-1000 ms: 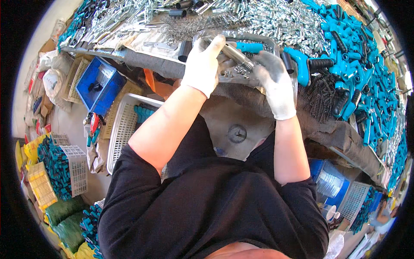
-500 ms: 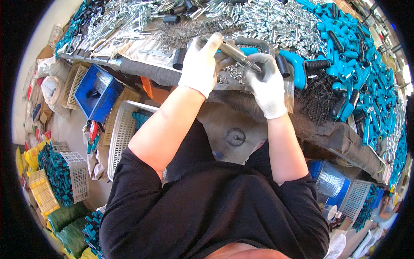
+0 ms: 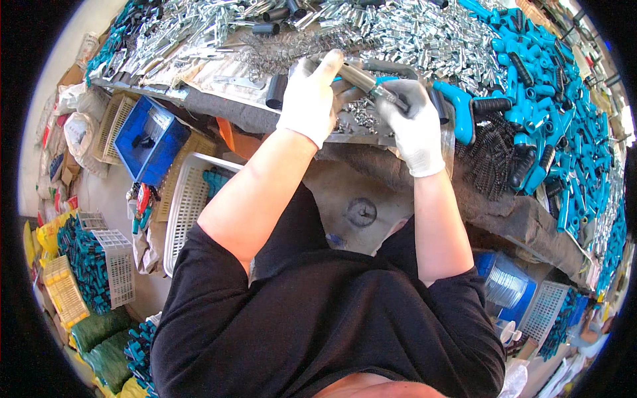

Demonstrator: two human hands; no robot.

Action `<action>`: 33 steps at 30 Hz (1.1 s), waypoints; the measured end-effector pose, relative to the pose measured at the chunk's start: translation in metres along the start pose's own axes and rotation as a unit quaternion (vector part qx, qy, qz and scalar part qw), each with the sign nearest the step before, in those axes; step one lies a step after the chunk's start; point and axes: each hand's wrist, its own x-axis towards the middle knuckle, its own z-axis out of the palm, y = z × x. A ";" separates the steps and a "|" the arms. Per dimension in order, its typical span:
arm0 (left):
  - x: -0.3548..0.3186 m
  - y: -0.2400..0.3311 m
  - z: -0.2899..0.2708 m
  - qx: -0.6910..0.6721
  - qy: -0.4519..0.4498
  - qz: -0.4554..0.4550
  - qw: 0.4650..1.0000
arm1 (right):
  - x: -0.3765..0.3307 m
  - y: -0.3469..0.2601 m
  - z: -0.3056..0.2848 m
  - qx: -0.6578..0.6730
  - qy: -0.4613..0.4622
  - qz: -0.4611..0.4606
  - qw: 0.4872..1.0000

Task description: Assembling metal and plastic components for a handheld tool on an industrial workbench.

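Both my hands wear white gloves and meet over the near edge of a workbench [image 3: 219,106]. My left hand [image 3: 312,96] grips one end of a shiny metal tube [image 3: 358,76] that slants across to my right hand [image 3: 411,119]. My right hand is closed on the tube's lower end, where a teal handle piece [image 3: 381,81] shows behind it. Just right of it lie a teal pistol-shaped handle [image 3: 461,109] and a black rubber grip [image 3: 491,105].
Silver metal parts [image 3: 411,30] and coiled springs [image 3: 285,53] cover the bench; teal handles [image 3: 551,99] heap at the right. Below stand a blue bin [image 3: 149,139], a white basket [image 3: 189,199], crates of teal parts [image 3: 93,265] and green sacks [image 3: 99,331].
Both hands have stayed together on the tube, working it at the bench edge. The view has tilted down slightly, so the hands sit higher in the picture.
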 end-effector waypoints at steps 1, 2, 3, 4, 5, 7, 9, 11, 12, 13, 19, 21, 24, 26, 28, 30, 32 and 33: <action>0.002 0.000 0.000 0.000 0.000 0.001 1.000 | 0.001 0.009 0.001 0.003 0.018 -0.074 0.997; 0.006 0.001 -0.001 -0.019 0.015 0.002 1.000 | 0.001 0.014 0.000 0.003 0.018 -0.075 0.997; 0.007 0.002 -0.002 -0.036 0.033 0.004 0.999 | 0.001 0.012 0.002 0.012 0.031 -0.068 0.997; 0.008 0.003 -0.003 -0.036 0.035 0.006 0.999 | 0.001 0.009 0.003 0.021 0.043 -0.061 0.997; 0.009 0.004 -0.004 -0.030 0.026 0.007 0.999 | 0.002 0.004 -0.002 -0.036 0.007 -0.048 0.998; 0.012 0.006 -0.005 -0.022 0.014 0.009 1.000 | 0.005 0.006 -0.004 -0.044 0.005 -0.044 0.998; 0.015 0.010 -0.007 -0.014 0.021 0.026 0.999 | 0.007 0.008 -0.006 -0.050 0.003 -0.040 0.998; 0.023 0.011 -0.017 0.013 0.024 0.043 0.999 | 0.007 0.015 -0.011 -0.223 -0.012 -0.053 0.973; 0.023 0.012 -0.019 0.038 0.027 0.057 0.997 | 0.006 0.016 -0.012 -0.309 -0.020 -0.058 0.949; 0.023 0.013 -0.021 0.049 0.034 0.053 0.997 | 0.005 0.016 -0.012 -0.331 -0.023 -0.047 0.942; 0.028 0.018 -0.027 0.065 0.034 0.060 0.996 | 0.005 0.004 -0.009 -0.460 -0.078 -0.042 0.883; 0.026 0.018 -0.022 0.056 0.023 0.060 0.996 | 0.007 0.008 -0.009 -0.474 -0.092 -0.038 0.875; 0.025 0.020 -0.019 0.051 0.010 0.062 0.997 | 0.010 0.007 -0.007 -0.517 -0.110 -0.055 0.847; 0.023 0.023 -0.019 0.047 0.010 0.061 0.997 | 0.014 0.003 -0.005 -0.546 -0.114 -0.076 0.827; 0.018 0.025 -0.022 0.061 0.006 0.056 0.997 | 0.018 -0.001 -0.004 -0.579 -0.164 -0.053 0.797; 0.014 0.027 -0.026 0.074 0.001 0.054 0.996 | 0.017 0.002 -0.003 -0.569 -0.150 -0.056 0.806; 0.008 0.026 -0.030 0.205 -0.011 0.036 0.978 | 0.015 0.006 -0.004 -0.560 -0.136 -0.061 0.815; -0.002 0.030 -0.027 0.242 0.002 0.024 0.970 | 0.013 0.009 -0.004 -0.538 -0.114 -0.056 0.833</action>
